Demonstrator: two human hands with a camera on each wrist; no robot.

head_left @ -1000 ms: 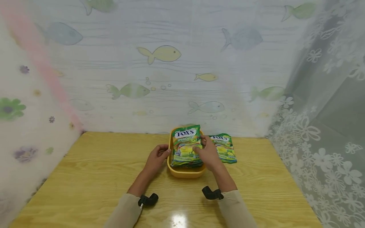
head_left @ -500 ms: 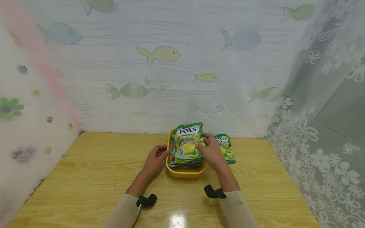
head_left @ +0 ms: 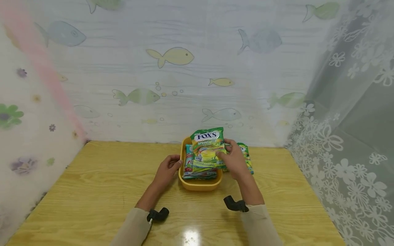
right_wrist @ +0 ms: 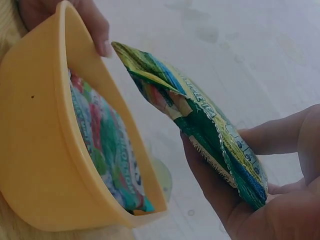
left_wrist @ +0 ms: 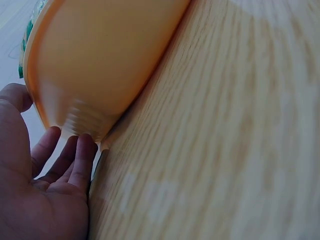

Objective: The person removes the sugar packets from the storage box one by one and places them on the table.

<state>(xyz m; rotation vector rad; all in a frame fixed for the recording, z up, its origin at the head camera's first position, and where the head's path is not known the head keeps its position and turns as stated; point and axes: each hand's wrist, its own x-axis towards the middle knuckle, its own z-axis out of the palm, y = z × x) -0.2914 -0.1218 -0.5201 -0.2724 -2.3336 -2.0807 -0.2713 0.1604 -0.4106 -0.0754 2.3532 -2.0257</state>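
My right hand [head_left: 236, 160] pinches a green and yellow Fox's Spring Tea candy bag [head_left: 207, 145] by its right side, thumb on the front. In the right wrist view this bag [right_wrist: 200, 120] appears edge-on, apart from the yellow plastic tub [right_wrist: 35, 125]. Inside the tub lies a teal and red candy bag [right_wrist: 107, 135], partly covered by the held one in the head view. My left hand [head_left: 166, 169] holds the tub's left side. In the left wrist view, its thumb is at the rim and its fingers touch the outer wall [left_wrist: 110, 50].
Another green candy bag [head_left: 246, 157] lies on the wooden table [head_left: 117, 171] right of the tub, partly hidden by the right hand. A fish-patterned curtain [head_left: 172, 85] hangs behind the table, with a flowered lace curtain [head_left: 354, 164] along the right.
The right hand has lifted the Spring Tea bag up and to the right, uncovering the teal and red bag in the tub. The left hand stays at the tub's side.
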